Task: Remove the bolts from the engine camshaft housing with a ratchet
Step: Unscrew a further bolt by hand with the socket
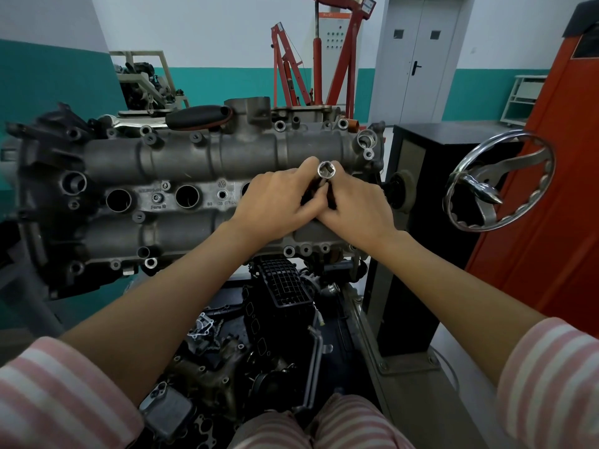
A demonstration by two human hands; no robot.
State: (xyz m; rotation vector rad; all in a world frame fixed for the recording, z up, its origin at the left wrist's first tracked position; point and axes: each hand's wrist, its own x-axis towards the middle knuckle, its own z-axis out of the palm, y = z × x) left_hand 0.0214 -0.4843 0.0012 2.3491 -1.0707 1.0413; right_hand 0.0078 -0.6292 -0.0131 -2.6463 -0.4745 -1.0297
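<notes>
Ratchet (325,176) gripped between left hand (275,202), right hand (355,205).

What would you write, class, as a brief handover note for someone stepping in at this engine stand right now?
Left hand: curled round the black-handled ratchet tool, above the grey cast-metal camshaft housing.
Right hand: also gripping that tool; its shiny chrome socket points up towards the camera, on no bolt.
Done: many bolt holes along the housing edges look empty.
Left: a small bolt head shows near the round plug wells; others may remain, so check each hole. Whether the socket is fully seated on the tool cannot be seen.
Beside the stand: a silver handwheel.
</notes>
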